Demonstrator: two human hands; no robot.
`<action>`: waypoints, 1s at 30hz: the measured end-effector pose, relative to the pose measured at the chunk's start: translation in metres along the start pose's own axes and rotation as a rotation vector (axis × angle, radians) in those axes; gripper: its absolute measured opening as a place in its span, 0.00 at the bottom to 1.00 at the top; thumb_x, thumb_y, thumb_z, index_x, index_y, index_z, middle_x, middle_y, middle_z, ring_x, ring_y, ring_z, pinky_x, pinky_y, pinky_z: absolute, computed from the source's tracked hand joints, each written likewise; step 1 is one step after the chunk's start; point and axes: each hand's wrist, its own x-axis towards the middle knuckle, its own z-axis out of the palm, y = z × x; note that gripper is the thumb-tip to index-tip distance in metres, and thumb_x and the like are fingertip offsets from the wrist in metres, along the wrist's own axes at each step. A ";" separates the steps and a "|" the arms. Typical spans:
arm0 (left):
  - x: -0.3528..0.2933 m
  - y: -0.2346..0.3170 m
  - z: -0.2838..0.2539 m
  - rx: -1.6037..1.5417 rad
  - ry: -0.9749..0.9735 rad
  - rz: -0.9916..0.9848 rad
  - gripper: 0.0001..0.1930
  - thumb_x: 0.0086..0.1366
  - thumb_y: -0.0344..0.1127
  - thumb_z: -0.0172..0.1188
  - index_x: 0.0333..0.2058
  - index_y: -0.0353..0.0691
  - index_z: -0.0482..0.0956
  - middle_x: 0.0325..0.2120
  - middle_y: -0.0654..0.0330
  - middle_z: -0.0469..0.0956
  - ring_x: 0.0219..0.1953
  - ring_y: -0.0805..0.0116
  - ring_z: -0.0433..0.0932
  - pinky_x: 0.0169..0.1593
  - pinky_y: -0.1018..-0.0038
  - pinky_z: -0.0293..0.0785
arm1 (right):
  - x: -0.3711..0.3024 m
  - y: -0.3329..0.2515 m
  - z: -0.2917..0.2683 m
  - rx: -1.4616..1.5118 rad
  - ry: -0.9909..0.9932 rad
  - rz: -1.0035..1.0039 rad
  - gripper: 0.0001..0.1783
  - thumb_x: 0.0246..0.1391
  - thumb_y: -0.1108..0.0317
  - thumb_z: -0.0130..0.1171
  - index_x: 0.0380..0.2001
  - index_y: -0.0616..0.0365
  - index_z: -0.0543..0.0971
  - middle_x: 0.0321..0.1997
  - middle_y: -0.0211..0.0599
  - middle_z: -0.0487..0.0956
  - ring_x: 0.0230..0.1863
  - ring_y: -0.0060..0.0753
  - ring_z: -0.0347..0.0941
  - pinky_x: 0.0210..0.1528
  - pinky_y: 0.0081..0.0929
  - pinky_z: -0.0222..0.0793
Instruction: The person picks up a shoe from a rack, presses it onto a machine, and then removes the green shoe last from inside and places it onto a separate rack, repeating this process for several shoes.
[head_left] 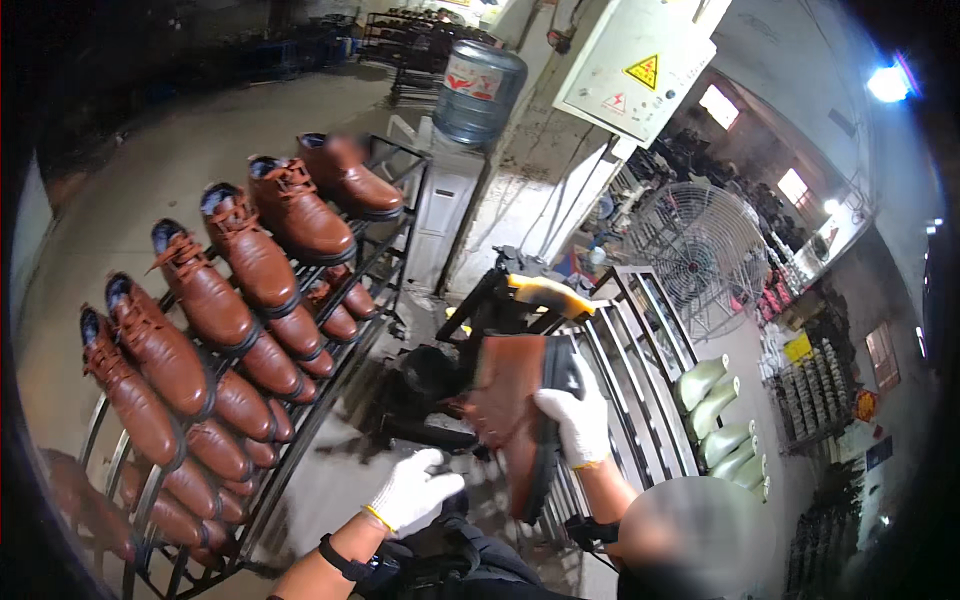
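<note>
The left hand [415, 490] was loosely curled, apparently on nothing, just short of the boot [508, 400], which lay ahead and to its right. The right hand [578, 415], nearer, grasped that boot at its sole, its long axis running roughly near to far, before the slatted rack's [622, 395] left edge. Pale lasts [715, 405] lined the rack's right edge; beyond stood a fan [695, 262].
</note>
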 end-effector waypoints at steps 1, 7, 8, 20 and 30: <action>0.010 -0.008 0.007 -0.130 0.027 -0.144 0.21 0.64 0.37 0.75 0.52 0.34 0.84 0.42 0.56 0.87 0.46 0.65 0.85 0.53 0.68 0.81 | 0.002 -0.016 -0.016 -0.132 0.081 -0.041 0.32 0.48 0.74 0.75 0.59 0.63 0.79 0.50 0.30 0.83 0.49 0.26 0.78 0.54 0.27 0.75; 0.063 0.005 0.040 -0.243 -0.008 -0.197 0.19 0.63 0.35 0.75 0.50 0.33 0.85 0.41 0.59 0.87 0.44 0.71 0.83 0.50 0.73 0.80 | 0.049 0.018 -0.096 -0.051 0.190 0.124 0.33 0.52 0.73 0.76 0.62 0.66 0.78 0.48 0.33 0.85 0.45 0.23 0.79 0.50 0.24 0.76; 0.070 -0.001 0.046 -0.241 -0.038 -0.192 0.21 0.63 0.38 0.76 0.51 0.33 0.84 0.41 0.57 0.87 0.44 0.71 0.83 0.51 0.71 0.80 | 0.056 0.022 -0.097 -0.049 0.199 0.131 0.33 0.52 0.73 0.76 0.62 0.66 0.78 0.48 0.33 0.85 0.45 0.23 0.79 0.50 0.24 0.76; 0.140 0.042 0.046 -0.229 -0.054 -0.026 0.21 0.68 0.41 0.69 0.50 0.30 0.82 0.42 0.51 0.87 0.41 0.62 0.82 0.48 0.64 0.79 | 0.095 -0.036 -0.031 -1.214 -0.033 -0.128 0.47 0.46 0.53 0.70 0.66 0.63 0.65 0.50 0.65 0.82 0.51 0.68 0.80 0.55 0.52 0.78; 0.188 0.049 0.157 -1.076 0.111 0.100 0.29 0.77 0.33 0.59 0.72 0.30 0.66 0.60 0.57 0.78 0.53 0.72 0.78 0.55 0.74 0.76 | 0.079 0.036 -0.109 0.120 -0.374 0.551 0.23 0.71 0.57 0.61 0.60 0.61 0.81 0.56 0.35 0.85 0.56 0.24 0.78 0.62 0.31 0.73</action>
